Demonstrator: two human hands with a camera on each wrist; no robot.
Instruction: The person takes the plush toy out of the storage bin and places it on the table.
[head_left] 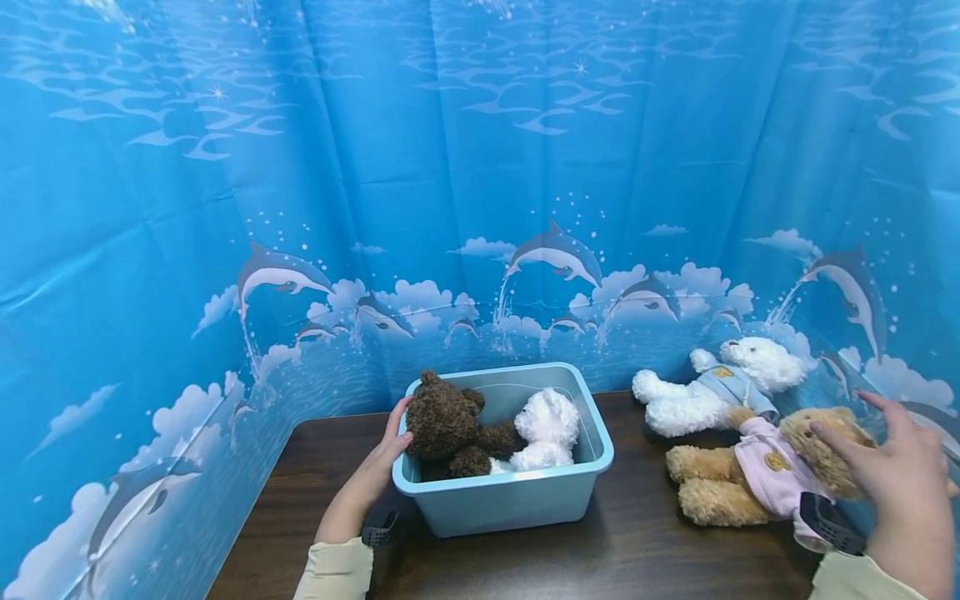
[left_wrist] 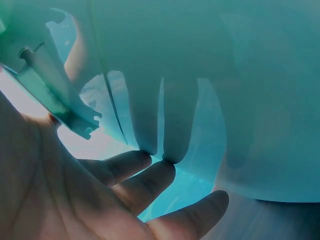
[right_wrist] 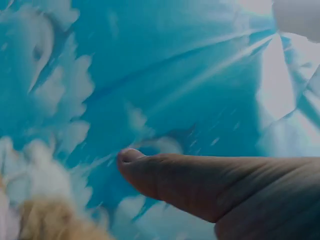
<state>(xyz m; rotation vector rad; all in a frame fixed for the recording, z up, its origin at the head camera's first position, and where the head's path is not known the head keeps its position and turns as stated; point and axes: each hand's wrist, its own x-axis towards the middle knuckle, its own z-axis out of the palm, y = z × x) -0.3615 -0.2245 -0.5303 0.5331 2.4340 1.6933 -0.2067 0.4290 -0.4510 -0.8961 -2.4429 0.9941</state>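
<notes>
A light blue plastic bin (head_left: pixel 510 504) stands on the table, holding a dark brown teddy bear (head_left: pixel 442 421) and a white teddy bear (head_left: pixel 550 419). My left hand (head_left: pixel 381 462) grips the bin's left rim, thumb over the edge. In the left wrist view its fingertips (left_wrist: pixel 170 167) meet the bin's outer wall. Over the head of a tan teddy bear (head_left: pixel 720 487) in a pink shirt, my right hand (head_left: pixel 896 458) hovers with fingers spread, holding nothing. Its thumb (right_wrist: pixel 170 175) crosses the right wrist view, the tan fur blurred below left.
Behind the tan bear another white teddy bear (head_left: pixel 678 404) in a blue shirt lies on its back. The dark wood table (head_left: pixel 300 508) meets a blue dolphin-print curtain (head_left: pixel 450 167) at the back and sides.
</notes>
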